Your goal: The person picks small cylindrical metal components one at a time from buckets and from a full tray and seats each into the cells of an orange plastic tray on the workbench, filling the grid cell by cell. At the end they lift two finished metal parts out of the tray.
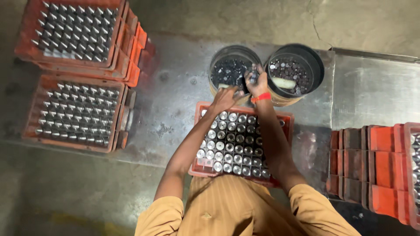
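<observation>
Metal cylinder (253, 75) was clamped in the right hand (258, 83), held roughly upright over the gap between two round tubs, the left tub (218, 59) and the right tub (317, 65), both holding small dark metal parts. Left hand (225, 98) lay just beside and nearer the body, at the far rim of the orange tray (286, 120) of upright cylinders on the bench (175, 100); its fingers curled, grip unclear. Tray lay directly below both hands.

left hand (225, 98) at crate (285, 119) edge | right hand (257, 82) holds small part (253, 74) over bucket (214, 65)
</observation>
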The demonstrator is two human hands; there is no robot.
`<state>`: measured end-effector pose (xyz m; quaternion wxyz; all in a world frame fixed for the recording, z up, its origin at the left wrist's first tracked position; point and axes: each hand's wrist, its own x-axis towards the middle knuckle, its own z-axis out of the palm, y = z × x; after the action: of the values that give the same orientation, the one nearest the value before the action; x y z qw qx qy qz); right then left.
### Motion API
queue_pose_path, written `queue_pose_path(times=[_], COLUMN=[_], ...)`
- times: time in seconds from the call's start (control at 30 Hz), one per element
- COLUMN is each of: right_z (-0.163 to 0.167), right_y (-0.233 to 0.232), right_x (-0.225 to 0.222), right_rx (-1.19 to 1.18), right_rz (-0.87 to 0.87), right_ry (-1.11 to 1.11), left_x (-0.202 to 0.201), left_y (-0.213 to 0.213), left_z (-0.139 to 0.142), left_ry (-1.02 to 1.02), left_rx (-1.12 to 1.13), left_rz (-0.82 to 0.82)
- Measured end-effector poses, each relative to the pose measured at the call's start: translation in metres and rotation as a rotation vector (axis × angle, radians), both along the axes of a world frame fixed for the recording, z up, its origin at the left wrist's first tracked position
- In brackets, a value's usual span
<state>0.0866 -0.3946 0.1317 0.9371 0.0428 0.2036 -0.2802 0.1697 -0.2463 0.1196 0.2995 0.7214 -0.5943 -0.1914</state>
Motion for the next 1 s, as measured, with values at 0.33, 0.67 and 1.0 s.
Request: queue_pose_path(times=[0.33,0.67,1.0], right_z=[-0.014,-0.095,-0.109], right_y=[0.000,0.102,0.276], right_x=[-0.045,-0.092,-0.126], right_rx=[-0.043,-0.816,-1.921], right_rz=[-0.085,-0.072,-0.135], right_ry=[0.065,0.353,1.108], left_x=[0.022,-0.076,-0.138], left_y=[-0.057,0.059,0.170], left_z=[0.002,-0.079,-0.149], left_ry=[-0.191,1.090,1.893], left_rx=[0.488,-0.387,-0.057], left_rz=[0.063,0.507,0.641])
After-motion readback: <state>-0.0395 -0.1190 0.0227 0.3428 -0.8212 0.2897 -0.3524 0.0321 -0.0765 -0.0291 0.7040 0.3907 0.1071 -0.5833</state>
